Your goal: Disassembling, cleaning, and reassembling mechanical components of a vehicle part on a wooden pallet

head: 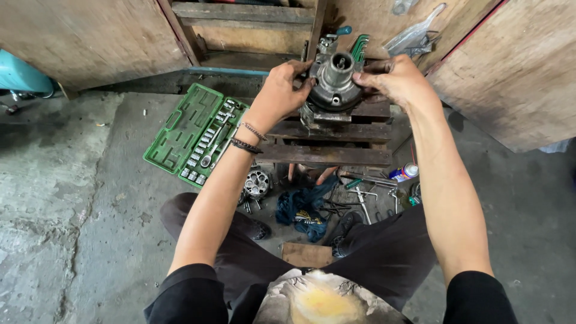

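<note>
While both hands clasp the round metal housing (333, 90) at twelve o'clock on the wooden pallet (327, 155), left hand (281, 91) and right hand (397, 81) should each keep their grip firm and level, so it seats squarely.

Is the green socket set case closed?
No, the green socket set case lies open on the floor, with sockets visible in its tray.

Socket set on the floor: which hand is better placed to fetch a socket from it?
Left, probably. The open green socket set lies on the floor directly beside the left hand and forearm. The right hand grips the far side of the metal engine part and would have to cross over it.
</note>
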